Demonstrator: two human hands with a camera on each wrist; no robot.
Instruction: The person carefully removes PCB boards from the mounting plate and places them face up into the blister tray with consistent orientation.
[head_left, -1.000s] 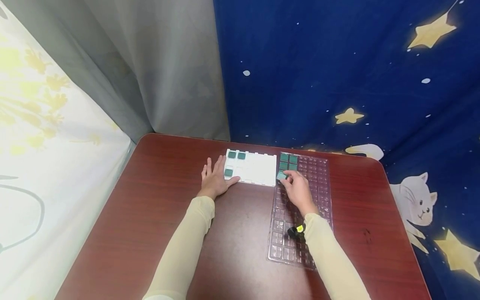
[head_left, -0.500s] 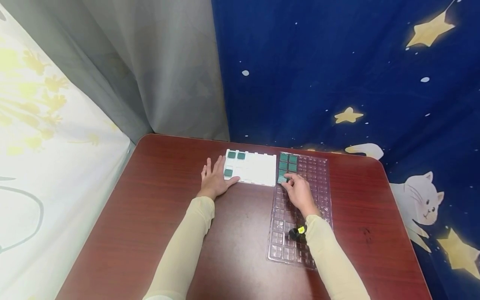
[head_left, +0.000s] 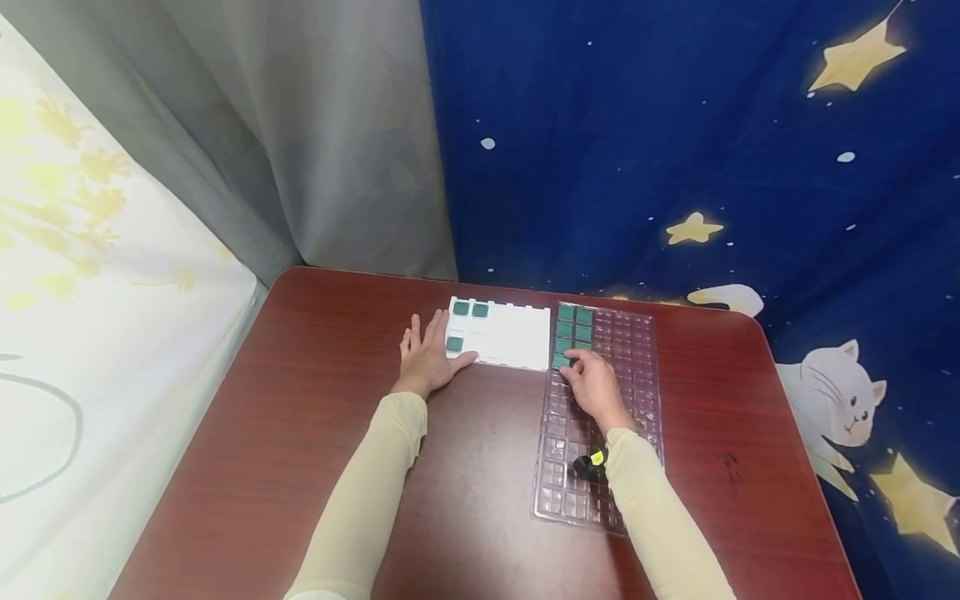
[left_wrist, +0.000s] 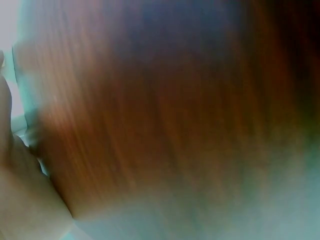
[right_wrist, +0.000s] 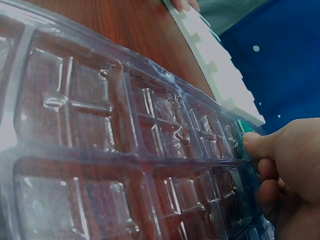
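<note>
My left hand (head_left: 429, 358) lies with spread, straight fingers against the left end of a white rectangular board (head_left: 513, 337), its thumb along the near edge. A few green square tiles (head_left: 480, 310) sit in that board. To the right, my right hand (head_left: 596, 383) pinches a green tile (head_left: 560, 360) between thumb and index finger, low in the left column of a clear plastic tray (head_left: 637, 367). More green tiles (head_left: 583, 315) fill the tray's far-left pockets. The right wrist view shows the thumb (right_wrist: 252, 142) at the green tile's edge; the other fingers are curled beneath.
The tray's nearer pockets (head_left: 564, 475) hold no tiles. A black wrist camera with a yellow label (head_left: 596, 458) hangs over the tray. Grey and blue curtains (head_left: 540, 167) stand behind the brown table (head_left: 480, 467). The left wrist view is mostly blurred table.
My right hand has shifted slightly toward me, and the pale, tilted tile it held now lies flatter and looks darker green in the tray. The left hand stays on the board.
</note>
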